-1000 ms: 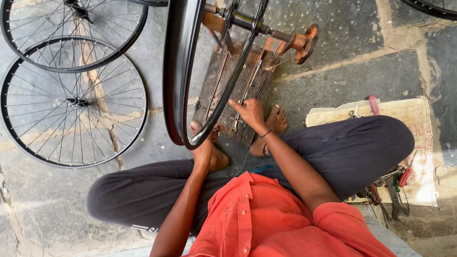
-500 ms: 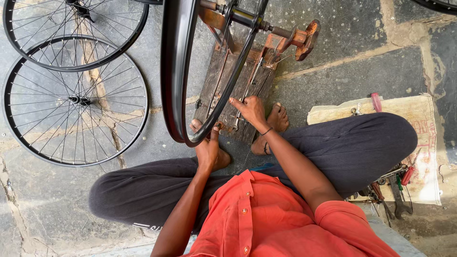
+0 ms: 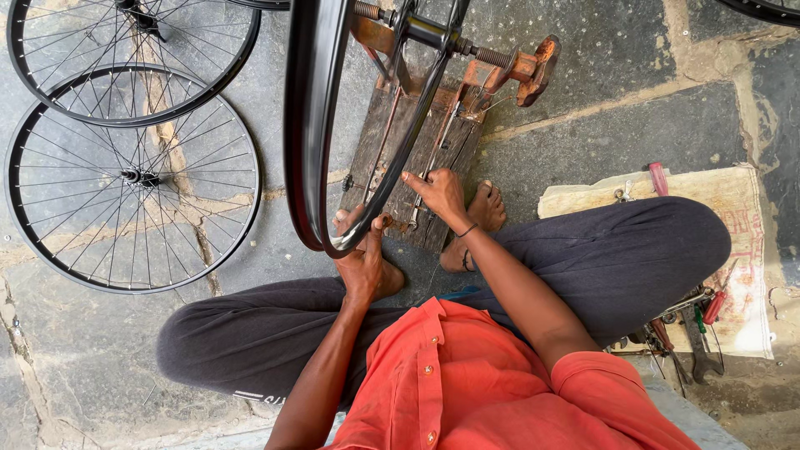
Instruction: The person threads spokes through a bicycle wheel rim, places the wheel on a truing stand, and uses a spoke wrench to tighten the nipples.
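Moved: our right hand point(image 3: 440, 193) slid slightly toward 7 o'clock along the spokes point(image 3: 433, 154); grip pinching one.
Unchanged: our left hand point(image 3: 362, 258), grip clenched on the black rim point(image 3: 307, 125).

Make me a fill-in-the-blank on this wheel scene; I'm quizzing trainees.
1. The left hand grips the black ____ of the upright wheel.
2. The wheel's axle sits in a rusty stand on a ____ board.
3. Two more wheels lie flat on the ____ floor.

Missing: rim; wooden; stone
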